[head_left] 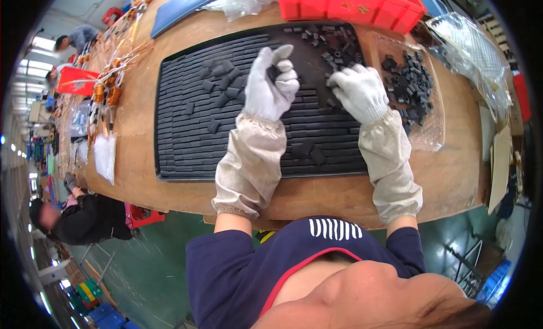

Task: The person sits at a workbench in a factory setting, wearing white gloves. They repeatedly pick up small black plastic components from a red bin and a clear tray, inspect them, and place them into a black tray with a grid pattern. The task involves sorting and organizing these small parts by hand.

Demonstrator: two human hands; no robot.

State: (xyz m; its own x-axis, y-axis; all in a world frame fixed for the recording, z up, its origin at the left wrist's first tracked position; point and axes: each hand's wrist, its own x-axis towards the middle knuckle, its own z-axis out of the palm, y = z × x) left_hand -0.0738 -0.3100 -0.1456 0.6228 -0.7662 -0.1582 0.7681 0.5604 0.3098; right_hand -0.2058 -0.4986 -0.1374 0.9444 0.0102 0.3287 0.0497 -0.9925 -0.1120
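A black tray (261,174) on the table holds tight rows of small dark rectangular blocks (186,139). My left hand (268,89), in a white glove, is raised over the rows with its fingers curled round what looks like a dark block (274,73), mostly hidden. Over the tray's right part, my gloved right hand (359,91) points its bent fingertips down and together, beside a bare strip and scattered blocks (339,57). Whatever those fingertips hold is hidden. More loose blocks (218,80) lie on top of the rows left of my left hand.
Right of the tray, a pile of dark pieces (410,86) sits on a clear plastic sheet (434,138). A red bin (345,7) and a blue folder-like panel (181,11) stand at the far side. Copper coils (104,91) lie at left, near a seated person (90,219).
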